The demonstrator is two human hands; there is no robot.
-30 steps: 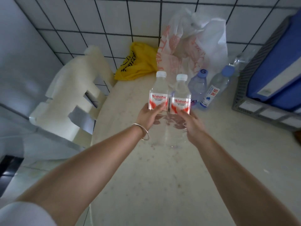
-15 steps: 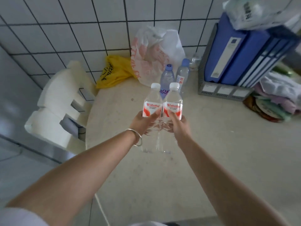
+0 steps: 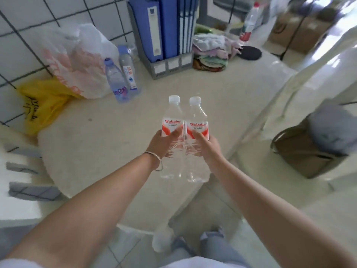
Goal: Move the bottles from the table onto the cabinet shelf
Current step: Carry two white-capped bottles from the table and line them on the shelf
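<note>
Two clear plastic water bottles with white caps and red-and-white labels, one (image 3: 172, 120) in my left hand (image 3: 164, 143) and one (image 3: 197, 122) in my right hand (image 3: 207, 147), stand upright and touching above the pale round tabletop (image 3: 92, 151), fingers curled around their ribbed lower bodies. At ten o'clock on the table stand two blue-capped clear bottles (image 3: 116, 82), beside a crinkled white plastic bag (image 3: 77, 60).

left hand (image 3: 162, 144) grips left Wahaha bottle (image 3: 172, 132) | right hand (image 3: 207, 147) grips right Wahaha bottle (image 3: 197, 136) — upright, side by side, touching (white caps) | two blue-capped bottles (image 3: 120, 74) stand on table (image 3: 96, 144) — near white bag (image 3: 77, 59)
</note>
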